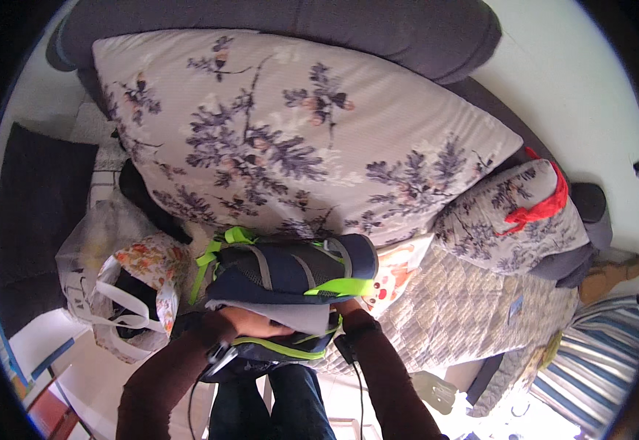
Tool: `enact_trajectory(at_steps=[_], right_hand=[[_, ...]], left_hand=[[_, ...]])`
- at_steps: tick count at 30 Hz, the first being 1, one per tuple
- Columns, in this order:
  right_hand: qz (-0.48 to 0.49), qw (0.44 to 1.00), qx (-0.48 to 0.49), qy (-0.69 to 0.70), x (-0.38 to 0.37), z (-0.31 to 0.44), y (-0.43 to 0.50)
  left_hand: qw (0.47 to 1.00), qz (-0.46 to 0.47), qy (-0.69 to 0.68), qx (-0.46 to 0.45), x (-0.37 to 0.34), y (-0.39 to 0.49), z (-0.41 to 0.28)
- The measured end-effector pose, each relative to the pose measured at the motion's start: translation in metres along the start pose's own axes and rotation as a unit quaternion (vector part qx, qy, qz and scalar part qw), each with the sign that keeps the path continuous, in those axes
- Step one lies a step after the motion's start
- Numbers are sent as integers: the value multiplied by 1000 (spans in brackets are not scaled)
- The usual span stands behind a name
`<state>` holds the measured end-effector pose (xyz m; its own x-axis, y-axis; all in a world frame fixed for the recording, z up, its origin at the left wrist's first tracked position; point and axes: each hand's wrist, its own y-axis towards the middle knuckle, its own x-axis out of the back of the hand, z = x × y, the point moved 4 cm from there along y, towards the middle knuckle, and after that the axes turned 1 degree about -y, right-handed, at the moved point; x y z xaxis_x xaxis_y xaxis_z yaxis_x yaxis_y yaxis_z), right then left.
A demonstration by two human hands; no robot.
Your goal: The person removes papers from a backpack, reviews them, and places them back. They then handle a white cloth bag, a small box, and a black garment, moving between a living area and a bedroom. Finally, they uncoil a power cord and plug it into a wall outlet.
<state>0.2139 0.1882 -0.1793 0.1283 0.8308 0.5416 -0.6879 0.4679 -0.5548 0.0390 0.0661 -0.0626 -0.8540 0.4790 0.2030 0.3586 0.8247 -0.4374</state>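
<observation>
A navy and grey backpack (pixel 292 269) with lime-green straps lies on the quilted sofa seat, its opening towards me. My left hand (pixel 256 323) reaches into the opening against a light grey cloth or lining (pixel 275 312); its fingertips are partly hidden. My right hand (pixel 352 312) is at the opening's right side, below a lime strap, with its fingers hidden by the pack. A lime-edged zipper (pixel 281 347) runs along the near edge of the opening. Both wrists wear dark bands with small devices and cables.
A large floral cushion (pixel 308 137) leans behind the backpack. Left stands a floral bag (pixel 160 269) with white handles, beside a translucent plastic bag (pixel 85 242). Right are a cartoon-print cushion (pixel 396 269), a smaller floral cushion (pixel 495 236) with a red ribbon (pixel 545 209), and striped fabric (pixel 594 363).
</observation>
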Motion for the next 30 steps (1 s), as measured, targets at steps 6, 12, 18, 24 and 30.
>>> enact_trajectory(at_steps=[6, 12, 18, 24, 30], right_hand=[[-27, 999, -43, -16, -8, -9, 10], [-59, 997, -51, -10, -22, -25, 5], [-87, 982, 83, 148, 24, 38, -15], [-30, 961, 257, -97, 84, 168, -49], [-104, 916, 196, -333, 68, 178, -2]], left_hand=[[970, -32, 236, 48, -6, -37, -23], [978, -5, 134, 157, -13, -47, -17], [979, -80, 128, 137, -9, -59, -19], [967, -96, 216, 97, -8, -48, -22], [959, -108, 240, 109, 6, -42, -20]])
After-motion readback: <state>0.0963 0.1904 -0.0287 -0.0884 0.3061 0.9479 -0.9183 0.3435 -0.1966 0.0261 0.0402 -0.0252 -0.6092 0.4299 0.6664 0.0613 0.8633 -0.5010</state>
